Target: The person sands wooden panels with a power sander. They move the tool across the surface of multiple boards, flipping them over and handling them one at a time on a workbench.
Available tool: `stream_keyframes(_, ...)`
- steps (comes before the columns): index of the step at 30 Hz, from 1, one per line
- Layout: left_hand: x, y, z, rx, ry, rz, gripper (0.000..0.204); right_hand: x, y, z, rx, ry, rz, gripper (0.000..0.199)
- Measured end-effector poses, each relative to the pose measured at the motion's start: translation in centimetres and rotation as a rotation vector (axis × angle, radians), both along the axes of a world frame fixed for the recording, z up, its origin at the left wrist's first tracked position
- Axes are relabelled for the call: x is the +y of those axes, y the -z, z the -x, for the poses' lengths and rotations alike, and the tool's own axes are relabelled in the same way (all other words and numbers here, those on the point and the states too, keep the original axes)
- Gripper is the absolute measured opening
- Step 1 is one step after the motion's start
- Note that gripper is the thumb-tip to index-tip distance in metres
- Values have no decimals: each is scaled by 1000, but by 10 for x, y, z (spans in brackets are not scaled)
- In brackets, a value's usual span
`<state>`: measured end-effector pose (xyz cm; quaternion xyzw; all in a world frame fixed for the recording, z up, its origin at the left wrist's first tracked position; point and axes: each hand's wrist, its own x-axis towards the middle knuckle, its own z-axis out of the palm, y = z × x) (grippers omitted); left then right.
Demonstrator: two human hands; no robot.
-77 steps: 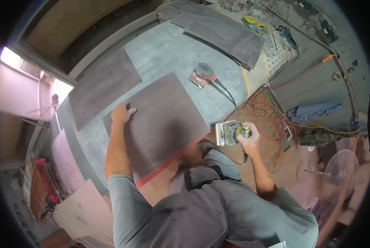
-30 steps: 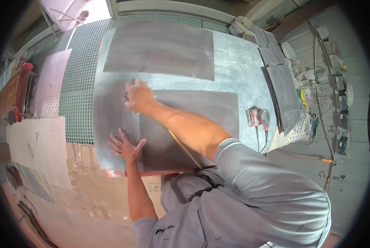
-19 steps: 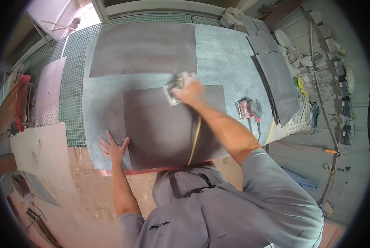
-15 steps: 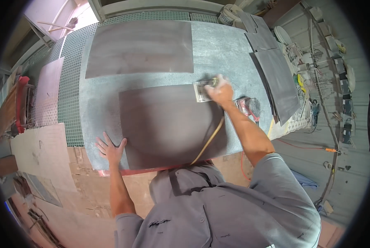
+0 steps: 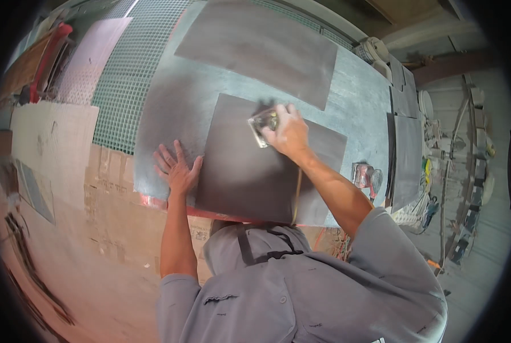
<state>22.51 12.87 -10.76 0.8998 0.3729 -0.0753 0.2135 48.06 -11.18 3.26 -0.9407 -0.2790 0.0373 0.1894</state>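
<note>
A dark grey flat panel (image 5: 244, 180) lies on the pale blue-green tabletop (image 5: 361, 86) in front of me. My right hand (image 5: 290, 134) is wrapped over a palm sander (image 5: 259, 128) with a square pad, which is on the panel near its far edge and blurred by motion. A yellow hose (image 5: 297, 197) runs from under my right forearm towards my waist. My left hand (image 5: 179, 171) rests with spread fingers at the panel's left edge, thumb against it, holding nothing.
A second grey panel (image 5: 267, 48) lies farther back. On the right stands a red and clear tool (image 5: 367, 177), with more grey sheets (image 5: 407, 154) along that edge. Green grating (image 5: 131, 86) and cardboard (image 5: 109, 194) border the table's left. Hoses and tools line the right wall.
My right hand and the sander have moved left over the panel from its far right corner. The view has turned, so the table appears rotated; my left hand stays by the panel's left edge.
</note>
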Motion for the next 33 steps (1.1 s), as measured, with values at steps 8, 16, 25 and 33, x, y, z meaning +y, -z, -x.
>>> stream_keyframes(8,8,-10,-6,-21,-105,183,74,153,-10,86,197,-304,27,58)
stream_keyframes(16,11,-25,-3,89,11,85,140,-5,-2,61,108,29,-73,58)
stream_keyframes(25,16,-2,25,-10,170,-138,131,-268,1,41,-56,430,-77,45)
stream_keyframes(33,11,1,23,-57,157,-104,131,-164,4,53,-76,120,33,49)
